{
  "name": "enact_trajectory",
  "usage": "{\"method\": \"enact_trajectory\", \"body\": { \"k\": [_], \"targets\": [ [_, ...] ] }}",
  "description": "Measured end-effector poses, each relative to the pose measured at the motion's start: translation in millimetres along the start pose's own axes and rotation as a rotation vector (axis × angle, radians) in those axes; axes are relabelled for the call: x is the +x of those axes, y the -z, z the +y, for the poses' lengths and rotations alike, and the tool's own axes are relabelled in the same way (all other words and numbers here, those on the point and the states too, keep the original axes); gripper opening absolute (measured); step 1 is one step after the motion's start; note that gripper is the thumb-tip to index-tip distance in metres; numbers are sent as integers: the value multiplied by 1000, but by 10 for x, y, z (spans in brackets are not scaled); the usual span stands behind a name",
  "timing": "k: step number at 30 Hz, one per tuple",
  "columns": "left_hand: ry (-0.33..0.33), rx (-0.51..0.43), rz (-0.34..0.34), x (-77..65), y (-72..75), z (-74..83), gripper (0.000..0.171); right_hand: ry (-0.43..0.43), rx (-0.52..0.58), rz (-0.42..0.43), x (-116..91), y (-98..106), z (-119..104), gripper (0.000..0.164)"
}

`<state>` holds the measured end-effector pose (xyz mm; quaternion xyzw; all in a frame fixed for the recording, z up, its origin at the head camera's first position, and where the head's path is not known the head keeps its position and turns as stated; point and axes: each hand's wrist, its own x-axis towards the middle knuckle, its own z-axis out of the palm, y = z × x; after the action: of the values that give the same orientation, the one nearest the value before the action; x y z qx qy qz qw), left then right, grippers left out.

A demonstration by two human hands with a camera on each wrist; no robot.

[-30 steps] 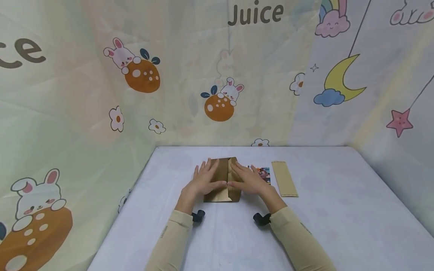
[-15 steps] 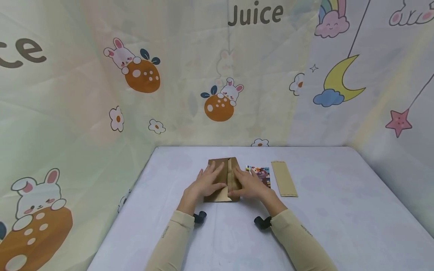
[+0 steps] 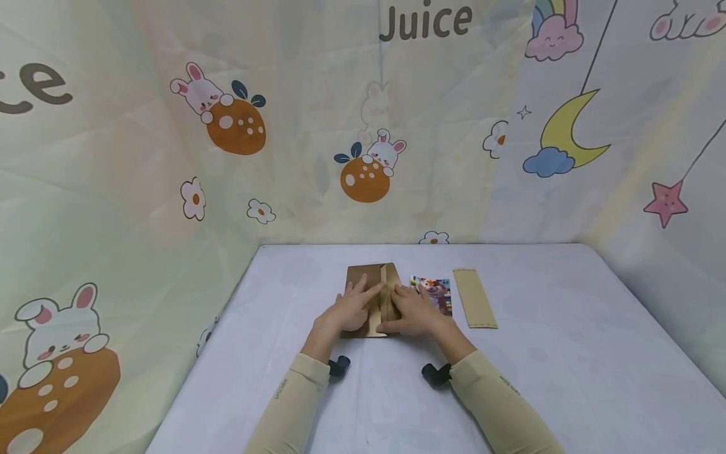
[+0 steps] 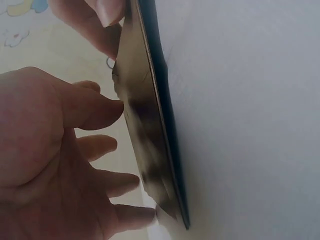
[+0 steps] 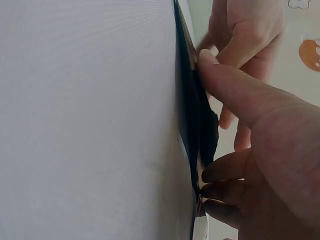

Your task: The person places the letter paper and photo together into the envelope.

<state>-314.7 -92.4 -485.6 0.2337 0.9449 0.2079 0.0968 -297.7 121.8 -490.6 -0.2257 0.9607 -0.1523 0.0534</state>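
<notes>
A folded piece of brown kraft paper (image 3: 357,271) lies on the table, its right-hand flap (image 3: 391,273) turned inward along a lengthwise seam. My left hand (image 3: 347,310) is over its left part, the index finger reaching toward the seam. Beside it my right hand (image 3: 418,312) rests fingertips and thumb on the flap. In the left wrist view the paper (image 4: 132,75) stands edge-on, its flap slightly raised, with left fingertips right at its upper side. The right wrist view shows the flap (image 5: 207,130) standing a little off the layer below, between right thumb and fingers.
Just right of the right hand lies a colourful printed card (image 3: 440,294), partly covered by its fingers. Farther right is a flat tan strip (image 3: 475,298). The white table (image 3: 544,353) meets a printed cloth backdrop (image 3: 317,82) behind.
My left hand has shifted right and its index finger now points across to the seam. The right hand has drawn slightly back, baring more of the card.
</notes>
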Motion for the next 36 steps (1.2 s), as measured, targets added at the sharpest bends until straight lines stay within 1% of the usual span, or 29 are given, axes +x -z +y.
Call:
{"method": "enact_trajectory", "body": {
  "k": [2, 4, 8, 12, 19, 23, 26, 30, 36],
  "targets": [
    [19, -15, -9, -5, 2, 17, 62, 2, -17, 4, 3, -14, 0, 103],
    [28, -6, -12, -10, 4, 31, 64, -1, -32, 5, 8, -26, -1, 103],
    [21, 26, -15, -14, -4, 51, 66, -1, -26, 9, 4, -34, -14, 101],
    [20, 27, -27, -21, -10, 79, 67, -5, -12, 0, -2, -20, -32, 100],
    [51, 31, -34, -6, -44, 100, 56, 1, -25, -8, -7, -12, -30, 101],
    [62, 39, -28, 15, -63, 92, 53, -1, -33, -15, -4, -16, -27, 101],
    [62, 41, -18, 27, -70, 82, 49, -8, -27, -25, -9, -7, -34, 101],
    [45, 37, 2, 42, -75, 65, 42, -16, -9, -30, -18, 9, -48, 103],
    [28, -1, 11, 46, -65, 60, 32, -21, 0, -26, -19, 10, -56, 104]
  ]
}}
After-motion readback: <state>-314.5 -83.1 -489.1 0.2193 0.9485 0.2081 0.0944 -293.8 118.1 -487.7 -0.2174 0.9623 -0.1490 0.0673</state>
